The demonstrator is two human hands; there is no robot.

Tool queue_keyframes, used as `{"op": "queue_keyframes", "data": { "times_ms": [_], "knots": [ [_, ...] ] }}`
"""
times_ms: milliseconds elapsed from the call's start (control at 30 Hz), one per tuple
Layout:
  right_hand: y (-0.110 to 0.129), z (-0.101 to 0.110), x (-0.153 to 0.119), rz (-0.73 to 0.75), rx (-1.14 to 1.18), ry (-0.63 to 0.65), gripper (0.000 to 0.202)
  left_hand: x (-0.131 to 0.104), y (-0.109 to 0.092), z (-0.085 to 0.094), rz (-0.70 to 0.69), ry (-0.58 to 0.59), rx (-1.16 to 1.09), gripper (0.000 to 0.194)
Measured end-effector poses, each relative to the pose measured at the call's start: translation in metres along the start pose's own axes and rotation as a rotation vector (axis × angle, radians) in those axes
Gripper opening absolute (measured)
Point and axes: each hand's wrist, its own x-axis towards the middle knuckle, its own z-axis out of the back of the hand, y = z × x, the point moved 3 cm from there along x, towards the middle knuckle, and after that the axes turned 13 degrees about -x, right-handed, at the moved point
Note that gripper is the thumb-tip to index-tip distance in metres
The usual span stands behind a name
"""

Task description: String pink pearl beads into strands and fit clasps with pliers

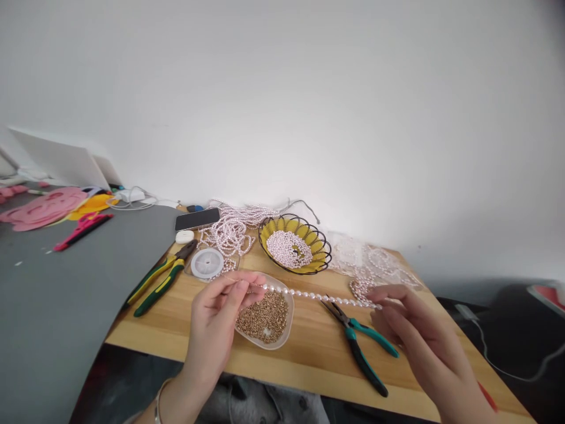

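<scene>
A strand of pearly pink beads [324, 297] is stretched between my two hands, above the wooden table. My left hand [220, 309] pinches its left end with thumb and fingers, over the edge of a white dish [289, 330] of small gold beads [265, 318]. My right hand [419, 338] has its fingers closed on the strand's other end, beside a bunch of similar beads [362, 288]. Teal-handled pliers [353, 335] lie with their jaws apart below the strand, left of my right hand.
Behind the dish stands a yellow basket [320, 241] of pink beads. Bead strands [229, 232], a clear spool [207, 263], a phone [197, 219], a white case [184, 237] and green-yellow pliers [163, 277] lie left. A grey table [110, 282] holds pink scissors [83, 229].
</scene>
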Motion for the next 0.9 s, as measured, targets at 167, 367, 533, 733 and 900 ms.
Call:
{"op": "queue_keyframes", "data": {
  "times_ms": [167, 367, 533, 733, 900],
  "knots": [
    [-0.005, -0.004, -0.003, -0.050, 0.028, -0.019, 0.026, -0.003, -0.003, 0.003, -0.014, 0.017, 0.132, 0.014],
    [-0.009, -0.004, -0.004, -0.061, 0.026, -0.003, 0.024, -0.004, -0.004, 0.001, 0.011, -0.026, 0.145, 0.020],
    [-0.010, -0.004, -0.006, -0.060, 0.030, 0.006, 0.024, -0.005, -0.007, -0.005, 0.010, -0.013, 0.164, 0.020],
    [-0.014, -0.005, -0.008, -0.080, 0.033, 0.004, 0.022, -0.005, -0.010, -0.006, 0.021, -0.022, 0.181, 0.022],
    [-0.014, -0.008, -0.007, -0.069, 0.026, 0.006, 0.024, -0.007, -0.013, -0.007, 0.002, -0.030, 0.208, 0.018]
  ]
}}
